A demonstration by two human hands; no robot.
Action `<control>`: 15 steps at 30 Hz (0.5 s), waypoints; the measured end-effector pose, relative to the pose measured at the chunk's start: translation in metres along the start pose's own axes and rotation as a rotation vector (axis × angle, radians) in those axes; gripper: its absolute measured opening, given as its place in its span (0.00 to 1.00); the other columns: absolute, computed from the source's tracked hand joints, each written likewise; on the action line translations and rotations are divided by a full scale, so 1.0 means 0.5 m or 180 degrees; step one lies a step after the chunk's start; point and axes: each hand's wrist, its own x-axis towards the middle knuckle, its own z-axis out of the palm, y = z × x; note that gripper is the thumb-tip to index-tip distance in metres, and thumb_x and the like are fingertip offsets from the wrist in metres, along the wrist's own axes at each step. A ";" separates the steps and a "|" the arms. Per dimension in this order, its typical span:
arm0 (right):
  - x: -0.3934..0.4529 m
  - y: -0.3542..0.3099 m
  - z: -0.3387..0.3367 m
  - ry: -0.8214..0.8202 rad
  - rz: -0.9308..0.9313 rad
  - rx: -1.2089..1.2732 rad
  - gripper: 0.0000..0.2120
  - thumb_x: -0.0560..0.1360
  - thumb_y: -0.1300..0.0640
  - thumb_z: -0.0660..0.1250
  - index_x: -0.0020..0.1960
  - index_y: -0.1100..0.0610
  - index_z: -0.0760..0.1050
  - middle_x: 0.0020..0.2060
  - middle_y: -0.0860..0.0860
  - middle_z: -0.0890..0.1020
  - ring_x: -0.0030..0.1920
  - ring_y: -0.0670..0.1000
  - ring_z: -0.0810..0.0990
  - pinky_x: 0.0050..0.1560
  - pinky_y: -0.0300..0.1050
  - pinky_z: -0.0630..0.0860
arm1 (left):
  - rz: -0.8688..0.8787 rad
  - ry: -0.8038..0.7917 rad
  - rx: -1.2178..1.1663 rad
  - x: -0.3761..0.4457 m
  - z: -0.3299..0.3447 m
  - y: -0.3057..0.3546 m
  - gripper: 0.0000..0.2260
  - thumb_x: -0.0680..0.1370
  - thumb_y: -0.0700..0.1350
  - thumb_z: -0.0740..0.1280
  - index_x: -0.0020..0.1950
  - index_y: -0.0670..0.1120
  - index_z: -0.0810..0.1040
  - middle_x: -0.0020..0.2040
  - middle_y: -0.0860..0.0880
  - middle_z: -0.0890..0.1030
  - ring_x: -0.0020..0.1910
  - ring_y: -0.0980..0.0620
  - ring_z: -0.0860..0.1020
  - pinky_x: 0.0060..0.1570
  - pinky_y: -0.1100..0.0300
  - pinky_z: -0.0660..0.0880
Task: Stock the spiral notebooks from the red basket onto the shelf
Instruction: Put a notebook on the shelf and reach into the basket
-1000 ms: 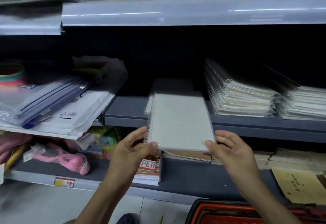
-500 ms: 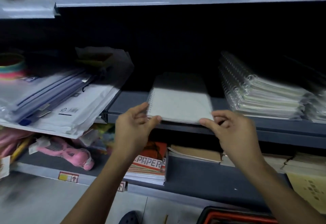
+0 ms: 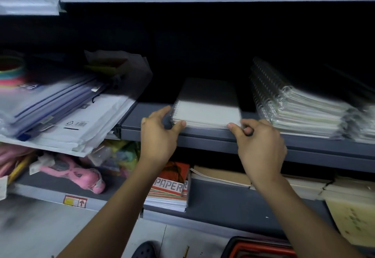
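A white spiral notebook (image 3: 207,109) lies flat on a small stack on the grey middle shelf (image 3: 263,138), its coil on the left. My left hand (image 3: 159,133) grips its near left corner, thumb on the front edge and fingers along the coil. My right hand (image 3: 261,146) pinches the near right corner with thumb and curled fingers. The red basket (image 3: 257,249) shows only its rim at the bottom edge, below my right forearm.
A tall stack of wrapped spiral notebooks (image 3: 300,111) sits right of the white one. Plastic folders and white envelopes (image 3: 60,119) overhang the shelf at left. Below are a "PAPER" pad stack (image 3: 170,186), brown notebooks (image 3: 221,175) and a pink toy (image 3: 81,174).
Both hands carried the notebook up and back from in front of the shelf onto the stack. It now lies flat, with my hands still at its near corners.
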 end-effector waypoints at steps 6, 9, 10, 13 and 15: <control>-0.049 0.054 -0.085 -0.0207 0.0017 0.0661 0.18 0.76 0.42 0.70 0.60 0.51 0.81 0.40 0.44 0.80 0.40 0.49 0.80 0.46 0.52 0.79 | 0.0107 -0.0138 -0.0422 -0.108 -0.022 0.040 0.21 0.74 0.50 0.75 0.67 0.51 0.78 0.49 0.51 0.82 0.36 0.55 0.75 0.41 0.61 0.75; -0.092 0.109 -0.139 -0.0578 0.0187 0.0710 0.18 0.75 0.41 0.70 0.59 0.50 0.82 0.41 0.44 0.81 0.38 0.48 0.80 0.45 0.51 0.79 | 0.0013 -0.0279 -0.0774 -0.173 0.013 0.053 0.18 0.74 0.47 0.76 0.63 0.50 0.81 0.48 0.58 0.84 0.29 0.59 0.71 0.39 0.63 0.76; -0.108 0.129 -0.158 -0.0695 0.0243 0.0683 0.18 0.74 0.41 0.70 0.59 0.50 0.82 0.41 0.44 0.81 0.37 0.48 0.79 0.44 0.49 0.78 | -0.0033 -0.0350 -0.0851 -0.199 0.028 0.057 0.16 0.74 0.46 0.76 0.61 0.50 0.81 0.49 0.57 0.84 0.30 0.59 0.72 0.39 0.63 0.77; -0.162 0.188 -0.222 -0.1090 0.0420 0.0481 0.17 0.74 0.40 0.70 0.57 0.48 0.81 0.42 0.44 0.82 0.38 0.47 0.78 0.45 0.46 0.75 | -0.0196 -0.0646 -0.1035 -0.285 0.086 0.066 0.12 0.74 0.44 0.76 0.57 0.49 0.82 0.49 0.55 0.84 0.36 0.57 0.78 0.39 0.69 0.76; -0.207 0.238 -0.261 -0.1378 0.0537 0.0233 0.17 0.75 0.40 0.69 0.59 0.48 0.80 0.45 0.43 0.82 0.46 0.49 0.81 0.50 0.46 0.76 | -0.0487 -0.0988 -0.1212 -0.351 0.130 0.061 0.10 0.75 0.39 0.74 0.56 0.44 0.81 0.44 0.51 0.84 0.36 0.60 0.80 0.38 0.72 0.74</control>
